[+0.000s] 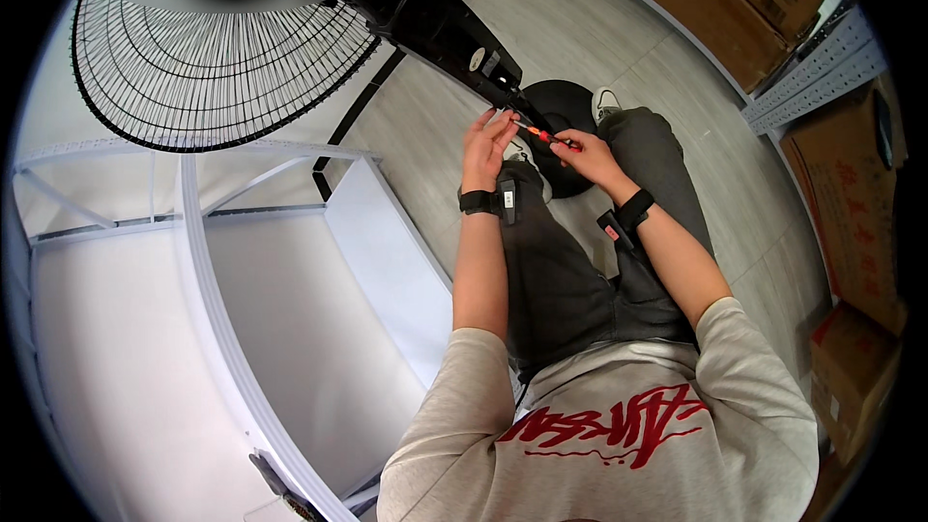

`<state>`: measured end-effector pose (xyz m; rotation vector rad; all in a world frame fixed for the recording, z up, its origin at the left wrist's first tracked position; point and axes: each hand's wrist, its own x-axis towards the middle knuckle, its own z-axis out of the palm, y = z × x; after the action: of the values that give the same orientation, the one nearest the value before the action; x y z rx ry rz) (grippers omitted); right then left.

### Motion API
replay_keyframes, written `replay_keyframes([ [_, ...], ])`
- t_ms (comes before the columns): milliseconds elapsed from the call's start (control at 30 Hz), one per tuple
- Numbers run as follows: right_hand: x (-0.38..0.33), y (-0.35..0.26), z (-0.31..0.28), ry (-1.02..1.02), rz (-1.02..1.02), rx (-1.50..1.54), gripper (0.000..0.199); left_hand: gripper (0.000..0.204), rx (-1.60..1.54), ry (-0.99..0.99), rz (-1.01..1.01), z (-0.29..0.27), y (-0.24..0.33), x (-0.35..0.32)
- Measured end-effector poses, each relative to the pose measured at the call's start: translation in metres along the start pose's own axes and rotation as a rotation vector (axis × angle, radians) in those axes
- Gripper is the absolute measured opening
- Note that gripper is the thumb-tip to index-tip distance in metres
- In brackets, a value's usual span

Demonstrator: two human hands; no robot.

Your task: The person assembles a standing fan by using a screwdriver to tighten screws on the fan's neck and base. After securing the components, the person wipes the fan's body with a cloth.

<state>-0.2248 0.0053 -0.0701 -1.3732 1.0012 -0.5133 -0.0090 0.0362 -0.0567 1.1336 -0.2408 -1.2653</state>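
Fan cage sits up-left of the fingers. Right hand grips a red screwdriver by the black post; left hand is at the tip, maybe steadying it; can't tell if pinching.

2 hands, 1 screwdrvr, 1 fan, 2 wrist straps, 4+ ctns.
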Motion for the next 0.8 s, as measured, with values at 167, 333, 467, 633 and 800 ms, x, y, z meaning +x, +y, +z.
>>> replay_keyframes([
  [167, 0.002, 0.001, 0.003, 0.019, -0.037, -0.008, 0.033, 0.043, -0.004, 0.030, -0.005, -0.002, -0.004, 0.003],
  [333, 0.003, 0.002, 0.004, 0.024, -0.054, -0.021, 0.031, 0.042, 0.007, 0.101, -0.016, -0.005, -0.005, 0.009],
  [467, 0.006, 0.009, 0.007, 0.098, -0.073, -0.091, 0.031, 0.043, 0.060, 0.123, 0.001, 0.000, -0.008, 0.012],
  [633, 0.010, 0.007, 0.016, 0.210, -0.091, -0.149, 0.033, 0.042, 0.021, 0.108, 0.051, 0.002, -0.013, 0.018],
  [800, 0.019, 0.005, 0.027, 0.223, -0.111, -0.086, 0.034, 0.042, -0.017, 0.103, 0.053, -0.005, -0.016, 0.032],
])
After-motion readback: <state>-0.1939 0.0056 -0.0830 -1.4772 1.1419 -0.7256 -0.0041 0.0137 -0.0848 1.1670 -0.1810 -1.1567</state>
